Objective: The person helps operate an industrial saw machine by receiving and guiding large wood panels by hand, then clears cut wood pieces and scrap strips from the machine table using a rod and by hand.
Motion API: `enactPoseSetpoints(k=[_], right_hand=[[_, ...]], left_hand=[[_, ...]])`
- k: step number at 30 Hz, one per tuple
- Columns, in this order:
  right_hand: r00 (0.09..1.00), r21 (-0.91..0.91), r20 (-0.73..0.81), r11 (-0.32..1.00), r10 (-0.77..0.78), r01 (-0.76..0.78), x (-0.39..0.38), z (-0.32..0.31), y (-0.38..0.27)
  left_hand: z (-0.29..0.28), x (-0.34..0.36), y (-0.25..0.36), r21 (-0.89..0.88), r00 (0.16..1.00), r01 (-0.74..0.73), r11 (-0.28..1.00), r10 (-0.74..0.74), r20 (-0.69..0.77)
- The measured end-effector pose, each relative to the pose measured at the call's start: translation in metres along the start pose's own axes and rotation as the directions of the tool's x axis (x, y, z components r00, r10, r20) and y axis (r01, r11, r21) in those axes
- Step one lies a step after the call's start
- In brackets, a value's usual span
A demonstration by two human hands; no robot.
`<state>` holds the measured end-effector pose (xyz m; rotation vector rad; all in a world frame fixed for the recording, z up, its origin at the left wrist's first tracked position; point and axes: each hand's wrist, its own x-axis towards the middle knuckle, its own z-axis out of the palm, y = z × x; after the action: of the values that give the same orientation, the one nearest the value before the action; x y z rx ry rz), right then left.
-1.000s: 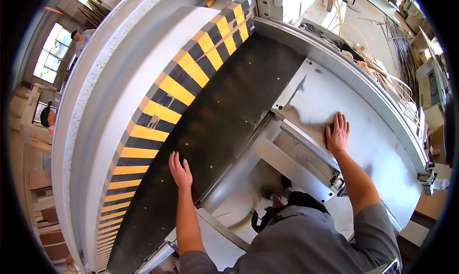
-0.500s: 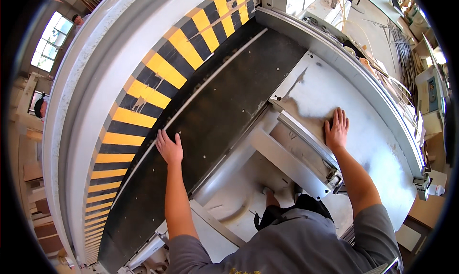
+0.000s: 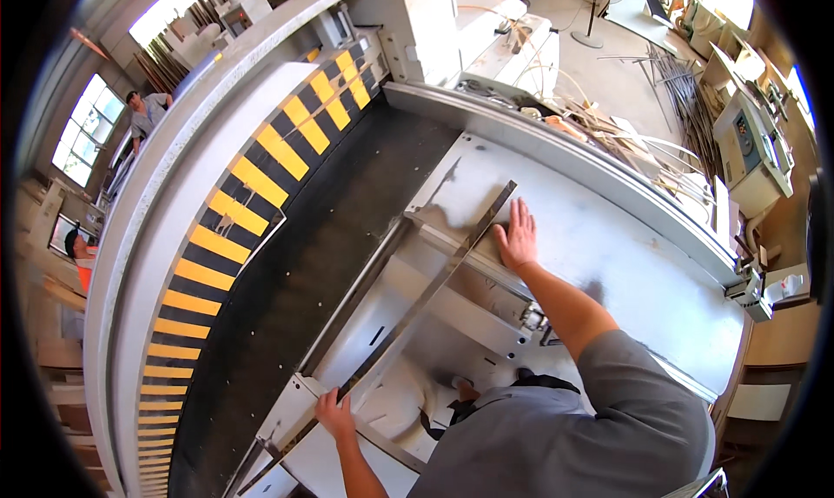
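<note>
Left hand [image 3: 334, 414] is gripping the near end of a long metal strip [image 3: 426, 294]; right hand [image 3: 519, 235], open flat, is steadying its far end. Strip is likely stiff, thin and sharp-edged; support both ends.

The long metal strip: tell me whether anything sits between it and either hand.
Nothing visible does. The left hand grips the long metal strip at its near end, and the right hand rests flat beside its far end.

A long band of yellow and black warning stripes [image 3: 228, 237] runs along the big grey machine, curving from the top middle down to the lower left. At the far right, a pale grey machine carries a small dark control panel [image 3: 745, 133] with a round part on its slanted front.
</note>
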<state>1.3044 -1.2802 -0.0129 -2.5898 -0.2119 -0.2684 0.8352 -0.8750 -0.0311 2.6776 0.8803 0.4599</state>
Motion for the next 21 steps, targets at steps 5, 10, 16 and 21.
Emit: enactPoseSetpoints(k=[5, 10, 16, 21], right_hand=[[0.988, 0.344, -0.151, 0.938, 0.012, 0.041, -0.022, -0.003, 0.023], [0.99, 0.47, -0.015, 0.873, -0.139, 0.13, -0.082, -0.03, 0.049], [0.92, 0.47, -0.318, 0.804, -0.231, 0.364, -0.117, -0.135, 0.062], [0.765, 0.16, -0.536, 0.847, -0.357, 0.508, -0.087, -0.233, 0.095]], left_hand=[[-0.146, -0.036, 0.044, 0.202, 0.984, 0.019, 0.979, 0.018, -0.178], [-0.343, -0.082, 0.131, 0.574, 0.841, -0.05, 0.817, 0.344, -0.417], [-0.443, -0.171, 0.229, 0.761, 0.71, -0.166, 0.627, 0.612, -0.349], [-0.499, -0.239, 0.237, 0.847, 0.739, -0.174, 0.502, 0.635, -0.224]])
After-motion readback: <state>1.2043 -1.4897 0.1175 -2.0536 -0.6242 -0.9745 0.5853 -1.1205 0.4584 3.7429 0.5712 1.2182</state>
